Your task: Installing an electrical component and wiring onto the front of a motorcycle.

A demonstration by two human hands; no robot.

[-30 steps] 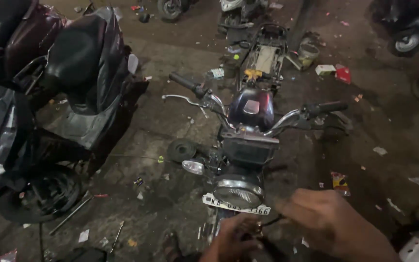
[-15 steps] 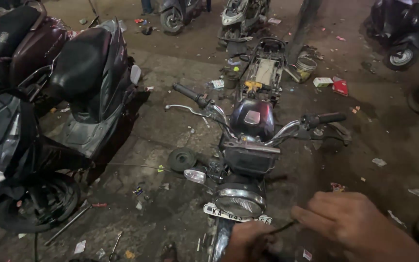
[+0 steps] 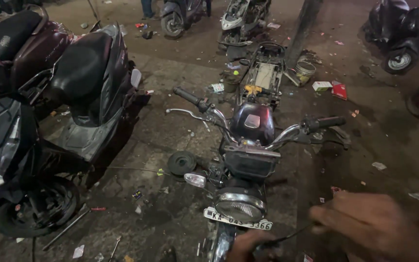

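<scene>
Right hand [image 3: 369, 221], blurred, hovers beside the motorcycle [image 3: 246, 160] headlight [image 3: 240, 206], fingers curled around a thin dark cable [image 3: 287, 237]. Left hand [image 3: 248, 245] sits low under the number plate [image 3: 238, 221]; finger state cannot be told. Motorcycle stands mid-pavement.

Stripped motorcycle [image 3: 246, 160], right hand [image 3: 369, 223] pinching black cable [image 3: 287, 237], left hand [image 3: 248, 245] below headlight [image 3: 240, 206]

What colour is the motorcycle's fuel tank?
Dark maroon fuel tank with a pale patch on top, seen in the head view.
</scene>
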